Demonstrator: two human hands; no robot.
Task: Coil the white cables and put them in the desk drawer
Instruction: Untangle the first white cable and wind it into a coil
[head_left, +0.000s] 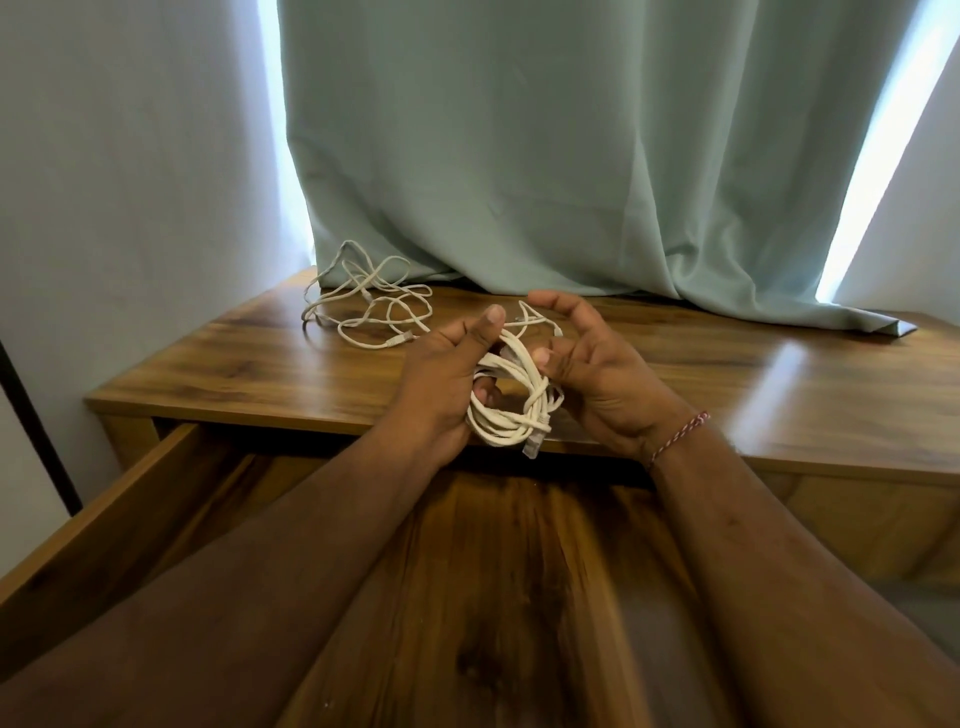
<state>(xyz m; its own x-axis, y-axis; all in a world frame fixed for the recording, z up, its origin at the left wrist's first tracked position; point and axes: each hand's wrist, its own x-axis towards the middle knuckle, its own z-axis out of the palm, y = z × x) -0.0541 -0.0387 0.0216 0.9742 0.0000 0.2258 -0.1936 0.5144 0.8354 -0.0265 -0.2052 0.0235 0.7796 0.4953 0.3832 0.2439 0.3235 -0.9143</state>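
At the far left of the desk (249, 358), 1 white cable (370, 306) is lying loose and tangled, just in front of the green curtain (519, 156) and well apart from your hands. You are not touching it, so that one is looking like work left to do.

Moving right, your left hand (441, 379) is gripping the coiled cable (511, 400), fingers curled through the loops and thumb pointing up along them. The coil is hanging between your 2 hands, above the near edge of the desk and over the far end of the open drawer (119, 499). A clear plug is dangling from its lower side.

Further right, your right hand (592, 369) is sitting beside the coil with fingers curved and half spread; its fingertips are touching the loops near the top, where a loose tail is trailing off onto the desk. Whether they are pinching that tail I cannot tell.

By my reading you are about halfway: 1 cable is nearly wound, with its tail left to tuck. No cable is showing in the drawer, though your arms are hiding much of it, so 2 placements and 1 full coiling are remaining.
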